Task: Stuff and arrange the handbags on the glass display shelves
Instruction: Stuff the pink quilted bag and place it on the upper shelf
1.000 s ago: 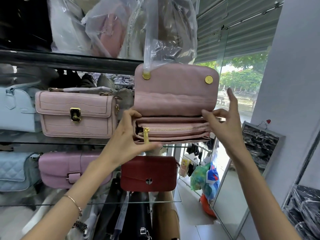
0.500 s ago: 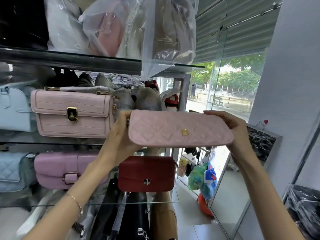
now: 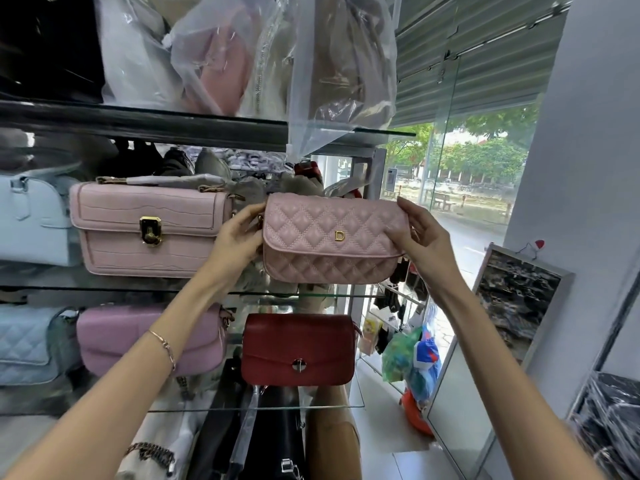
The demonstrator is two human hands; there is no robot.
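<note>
We hold the quilted pink bag (image 3: 332, 237) w/ both hands, one at each end. Our left hand (image 3: 239, 237) wraps its fingers round the end nearest the croc-pink bag (image 3: 149, 230). Our right hand (image 3: 422, 237) pinches the far end, thumb on the front, fingers over the top.

The bag is upright, flap closed, gold D (image 3: 339, 236) facing us. It's just right of the croc-pink bag at approx. the same height, w/ a narrow gap btw the two. Its long axis runs level, in line w/ the croc-pink bag, i.e. along the glass shelf (image 3: 311, 293) carrying that one. The base hangs just over the shelf's front edge; we can't tell whether it touches.

Both hands are equally near, so the set-down prob. needs only a short push away from us & down, axis kept parallel to the edge. The left hand has least room, sitting btw the two bags.

Materials: soft padded leather-look, diamond stitching, rounded corners, slight sheen; it seems full enough to hold its shape. The croc-pink bag looks stiffer & boxy, embossed, w/ a gold clasp. Below-right of it, one shelf down, sits a smooth red bag (image 3: 298, 348) w/ a round metal lock.
</note>
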